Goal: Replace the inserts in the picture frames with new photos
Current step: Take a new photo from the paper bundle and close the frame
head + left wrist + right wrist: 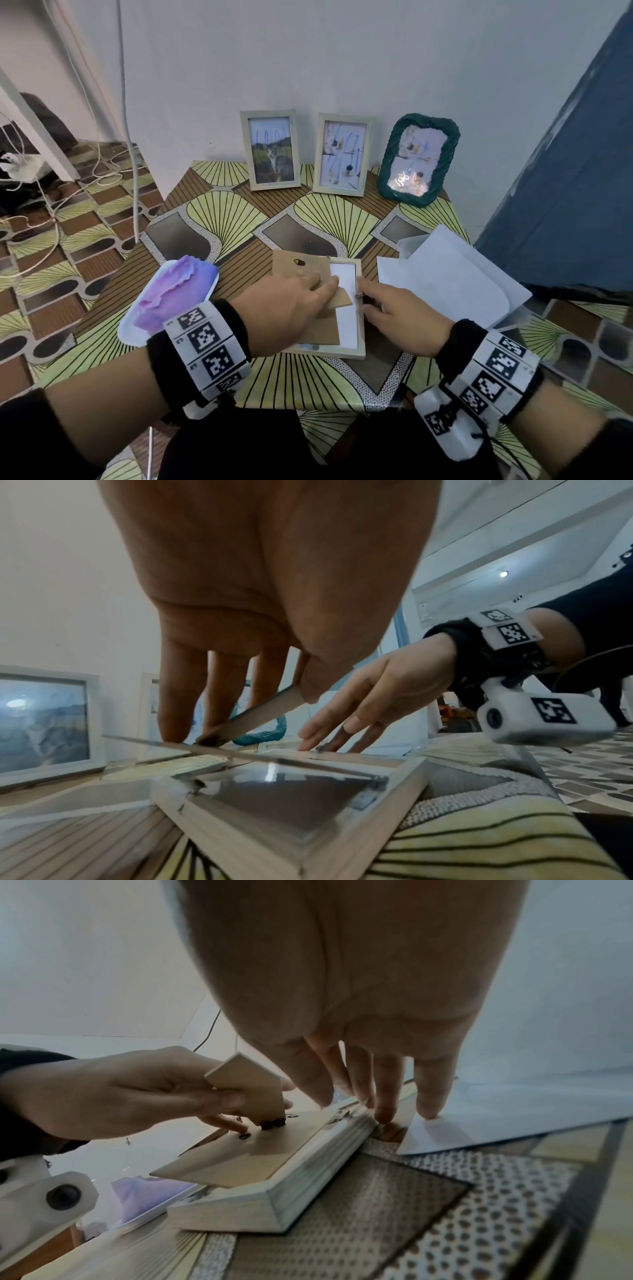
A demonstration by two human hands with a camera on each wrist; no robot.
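Two hands are working one wooden frame point(359, 308) lying face-down at table centre. Left hand point(287, 308) is pinching the backing board's stand flap point(250, 1091), dragging the backing board point(301, 270) toward 9 o'clock, exposing a white insert point(346, 308). Right hand point(400, 311) is pressing straight fingers on the frame's 3 o'clock edge, grasping nothing. Risk: the flap hinge is possibly tearing under this pull, or the board is snagging on a clip, though the clips are blurry. Envelope point(455, 277) is lying at 3 o'clock.
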